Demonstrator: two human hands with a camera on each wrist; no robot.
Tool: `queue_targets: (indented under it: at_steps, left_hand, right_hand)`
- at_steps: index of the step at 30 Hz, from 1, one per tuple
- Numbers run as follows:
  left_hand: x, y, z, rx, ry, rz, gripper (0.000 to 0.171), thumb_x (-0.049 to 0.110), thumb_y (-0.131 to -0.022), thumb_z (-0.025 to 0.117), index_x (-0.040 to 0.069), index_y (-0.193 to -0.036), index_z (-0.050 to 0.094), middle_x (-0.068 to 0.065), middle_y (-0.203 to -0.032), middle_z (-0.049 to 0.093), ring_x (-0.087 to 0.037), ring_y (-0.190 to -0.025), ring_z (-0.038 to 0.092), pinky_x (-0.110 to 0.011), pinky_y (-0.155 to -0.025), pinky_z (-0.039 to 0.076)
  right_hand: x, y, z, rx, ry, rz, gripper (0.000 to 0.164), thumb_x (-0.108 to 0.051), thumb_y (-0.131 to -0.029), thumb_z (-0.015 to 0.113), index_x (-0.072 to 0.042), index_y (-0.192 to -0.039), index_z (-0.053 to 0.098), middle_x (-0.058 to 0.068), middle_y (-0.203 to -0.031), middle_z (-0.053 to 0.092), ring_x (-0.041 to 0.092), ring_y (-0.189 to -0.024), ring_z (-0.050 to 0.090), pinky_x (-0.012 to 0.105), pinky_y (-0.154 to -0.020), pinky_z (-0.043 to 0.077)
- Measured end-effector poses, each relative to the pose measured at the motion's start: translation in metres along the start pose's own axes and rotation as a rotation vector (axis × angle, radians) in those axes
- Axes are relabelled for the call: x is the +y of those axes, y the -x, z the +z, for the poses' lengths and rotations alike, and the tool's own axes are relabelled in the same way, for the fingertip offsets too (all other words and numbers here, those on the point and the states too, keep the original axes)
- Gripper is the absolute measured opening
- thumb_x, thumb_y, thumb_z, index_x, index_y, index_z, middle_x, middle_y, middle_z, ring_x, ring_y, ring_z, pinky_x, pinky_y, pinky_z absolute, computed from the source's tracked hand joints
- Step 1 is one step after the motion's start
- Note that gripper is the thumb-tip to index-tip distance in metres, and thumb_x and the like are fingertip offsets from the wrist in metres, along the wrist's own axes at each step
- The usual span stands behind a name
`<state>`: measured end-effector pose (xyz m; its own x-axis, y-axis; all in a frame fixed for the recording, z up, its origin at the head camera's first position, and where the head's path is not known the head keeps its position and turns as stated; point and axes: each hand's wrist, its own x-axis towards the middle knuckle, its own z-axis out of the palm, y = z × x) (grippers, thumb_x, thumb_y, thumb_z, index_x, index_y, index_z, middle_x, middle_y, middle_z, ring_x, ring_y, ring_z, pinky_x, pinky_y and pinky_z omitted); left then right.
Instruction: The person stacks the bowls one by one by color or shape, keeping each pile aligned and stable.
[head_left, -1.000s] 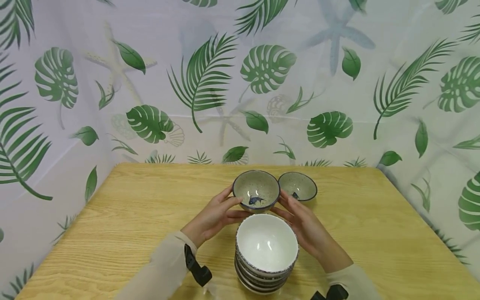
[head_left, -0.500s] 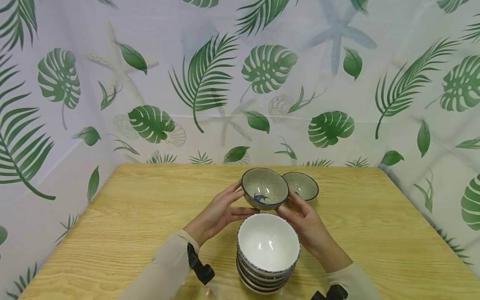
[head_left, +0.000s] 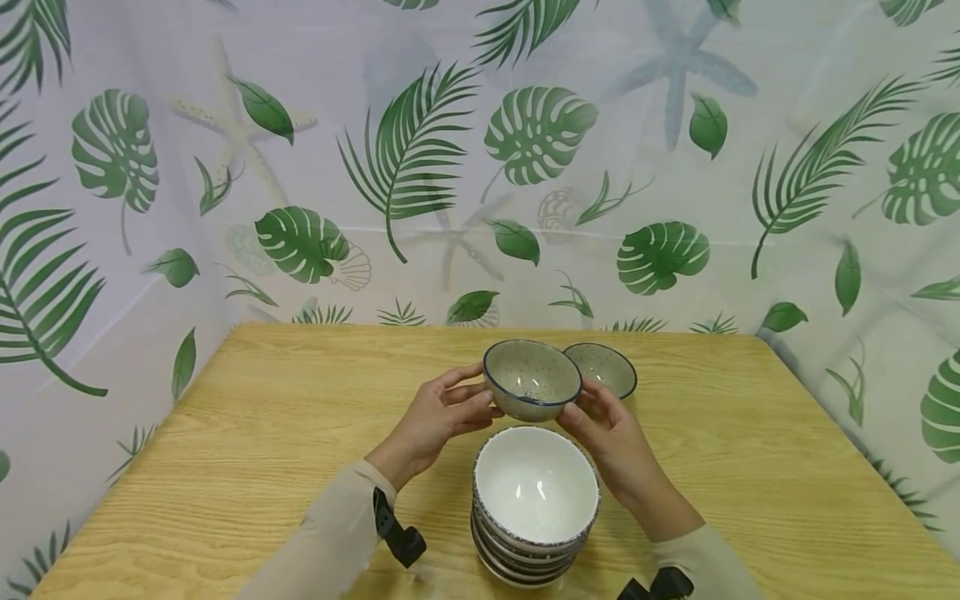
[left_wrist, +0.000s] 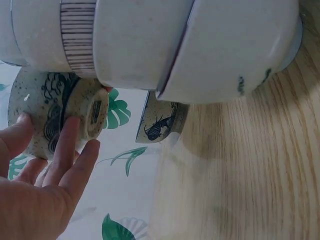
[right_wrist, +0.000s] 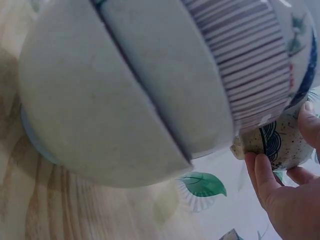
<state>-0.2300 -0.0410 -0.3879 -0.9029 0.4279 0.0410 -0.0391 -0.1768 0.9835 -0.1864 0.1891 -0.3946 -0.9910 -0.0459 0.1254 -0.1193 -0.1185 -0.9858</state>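
Note:
Both hands hold up a small speckled grey bowl (head_left: pixel 531 375) with a dark blue rim, one at each side. It is off the table, behind a stack of bowls (head_left: pixel 536 492) in the head view. My left hand (head_left: pixel 427 425) has its thumb at the near side, fingers spread under and behind. In the left wrist view its fingertips touch the bowl's wall near the foot ring. My right hand (head_left: pixel 618 450) grips the opposite side, thumb in front; the right wrist view shows fingers (right_wrist: pixel 265 175) at the base. A similar bowl (head_left: pixel 609 371) stands behind, partly covered.
The stack stands near me between both forearms, a white-lined bowl on top. Wood-grain table (head_left: pixel 285 442) extends to both sides. A leaf-print cloth (head_left: pixel 450 167) rises behind the table's far edge. Black wrist straps (head_left: pixel 397 529) are on both sleeves.
The held bowl has shifted slightly right, overlapping the rear bowl more. It has tipped so less of its inside and the blue fish shows. Left fingers have changed position on it.

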Motion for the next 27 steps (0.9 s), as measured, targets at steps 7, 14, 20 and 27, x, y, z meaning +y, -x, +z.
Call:
queue_targets:
  at_steps: [7,14,20,27]
  left_hand:
    - [0.005,0.004,0.003,0.033,-0.038,0.029,0.060,0.012,-0.086,0.066,0.004,-0.140,0.040,-0.017,-0.113,0.054,-0.025,-0.098,0.059,-0.036,-0.085,0.048]
    - [0.017,0.010,0.008,0.031,-0.151,0.095,0.064,0.020,-0.083,0.069,0.009,-0.140,0.043,-0.013,-0.111,0.051,-0.021,-0.100,0.057,-0.032,-0.087,0.047]
    - [0.028,0.014,0.013,0.012,-0.151,0.154,0.058,0.014,-0.082,0.070,0.008,-0.134,0.048,-0.012,-0.121,0.049,-0.023,-0.109,0.052,-0.034,-0.088,0.046]
    - [0.038,0.020,0.019,0.036,-0.249,0.245,0.055,0.022,-0.078,0.074,0.007,-0.126,0.053,-0.001,-0.130,0.050,-0.014,-0.121,0.042,-0.037,-0.097,0.038]
  right_hand:
    - [-0.010,0.005,-0.001,-0.066,-0.032,-0.004,0.051,-0.015,-0.096,0.051,0.009,-0.136,0.028,0.021,-0.130,0.035,0.016,-0.107,0.055,0.033,-0.095,0.041]
    - [-0.015,0.007,-0.004,-0.135,-0.076,-0.055,0.057,-0.014,-0.097,0.049,0.011,-0.140,0.021,0.018,-0.132,0.036,0.017,-0.112,0.051,0.032,-0.096,0.040]
    - [-0.017,0.009,-0.002,-0.131,-0.114,-0.130,0.059,-0.014,-0.096,0.052,0.012,-0.139,0.022,0.012,-0.130,0.042,0.017,-0.115,0.048,0.033,-0.096,0.040]
    - [-0.024,0.014,-0.002,-0.098,-0.036,-0.169,0.067,-0.028,-0.094,0.053,0.011,-0.140,0.025,0.011,-0.131,0.043,0.018,-0.113,0.050,0.032,-0.094,0.042]
